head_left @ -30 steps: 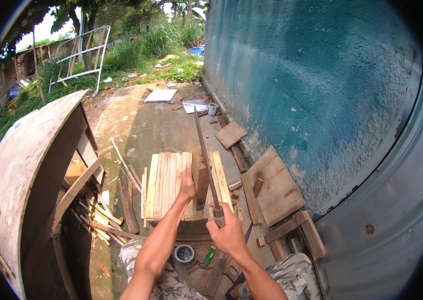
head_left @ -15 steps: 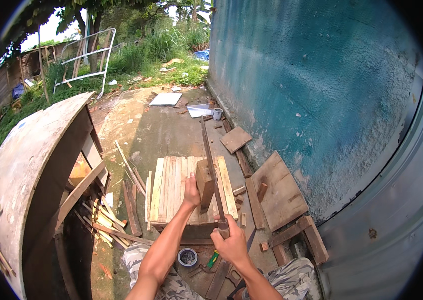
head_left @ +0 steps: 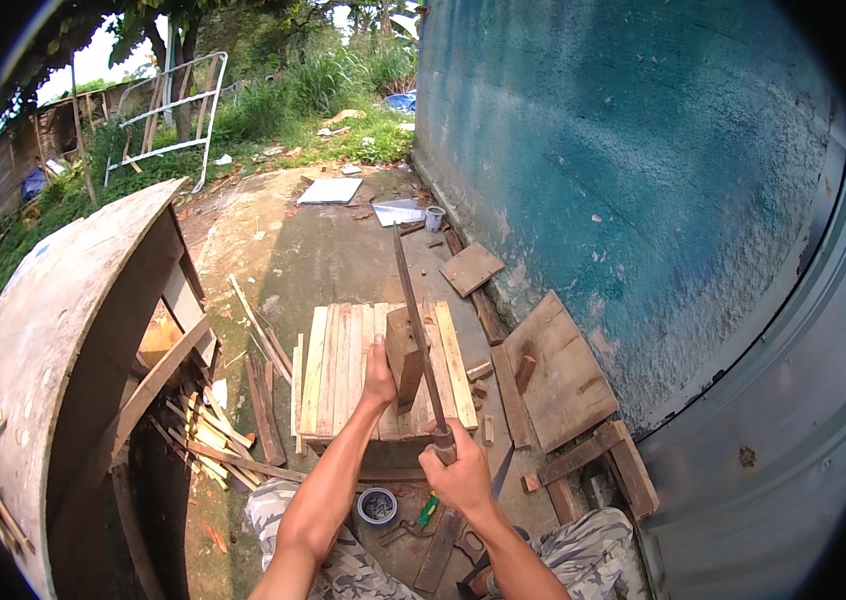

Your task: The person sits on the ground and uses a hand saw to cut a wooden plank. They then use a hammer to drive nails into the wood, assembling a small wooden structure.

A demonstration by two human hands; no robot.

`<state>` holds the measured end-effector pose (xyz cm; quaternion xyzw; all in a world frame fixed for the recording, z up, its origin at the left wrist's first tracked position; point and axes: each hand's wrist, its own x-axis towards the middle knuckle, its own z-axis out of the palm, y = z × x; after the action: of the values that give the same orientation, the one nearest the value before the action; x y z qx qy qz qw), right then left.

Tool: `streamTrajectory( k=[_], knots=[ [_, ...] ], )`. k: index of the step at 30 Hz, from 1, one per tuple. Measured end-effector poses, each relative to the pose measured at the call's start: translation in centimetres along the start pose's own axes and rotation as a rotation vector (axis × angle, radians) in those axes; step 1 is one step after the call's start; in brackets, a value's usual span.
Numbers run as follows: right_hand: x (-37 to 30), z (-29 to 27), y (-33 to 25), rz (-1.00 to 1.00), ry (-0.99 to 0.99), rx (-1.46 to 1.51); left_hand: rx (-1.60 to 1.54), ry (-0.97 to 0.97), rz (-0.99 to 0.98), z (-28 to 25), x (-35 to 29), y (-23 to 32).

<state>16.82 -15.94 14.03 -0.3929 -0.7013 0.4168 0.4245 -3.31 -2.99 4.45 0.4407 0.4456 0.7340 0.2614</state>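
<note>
My right hand [head_left: 458,476] grips the wooden handle of a long, narrow machete [head_left: 411,300], its dark blade rising away from me and slanting left. The blade runs along the right side of a brown wooden block [head_left: 402,345]; whether it touches the wood I cannot tell. My left hand [head_left: 379,377] steadies the block from its left side, the thumb up and the other fingers largely hidden. Beneath the block is a low bench of pale wooden slats [head_left: 340,370], between my knees.
A small tub [head_left: 377,506] of nails, a green-handled tool [head_left: 428,510] and a handsaw [head_left: 468,548] lie near my feet. Split wood strips [head_left: 205,440] heap at left beside a leaning curved panel [head_left: 68,290]. Boards [head_left: 560,370] line the blue wall [head_left: 603,180].
The whole view has shifted slightly upward. The machete leans a little farther left, its handle nearer the bench. Both hands keep their holds.
</note>
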Motion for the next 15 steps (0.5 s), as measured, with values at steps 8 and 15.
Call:
streamTrajectory(
  k=[8,15],
  knots=[
    [-1.1,-1.0,-3.1,-0.012,0.025,0.039,-0.063,-0.182,0.014,-0.9,0.7,3.2],
    [0.3,0.4,-0.1,0.059,-0.004,-0.049,0.014,-0.029,-0.14,-0.8,0.3,-0.8]
  ],
)
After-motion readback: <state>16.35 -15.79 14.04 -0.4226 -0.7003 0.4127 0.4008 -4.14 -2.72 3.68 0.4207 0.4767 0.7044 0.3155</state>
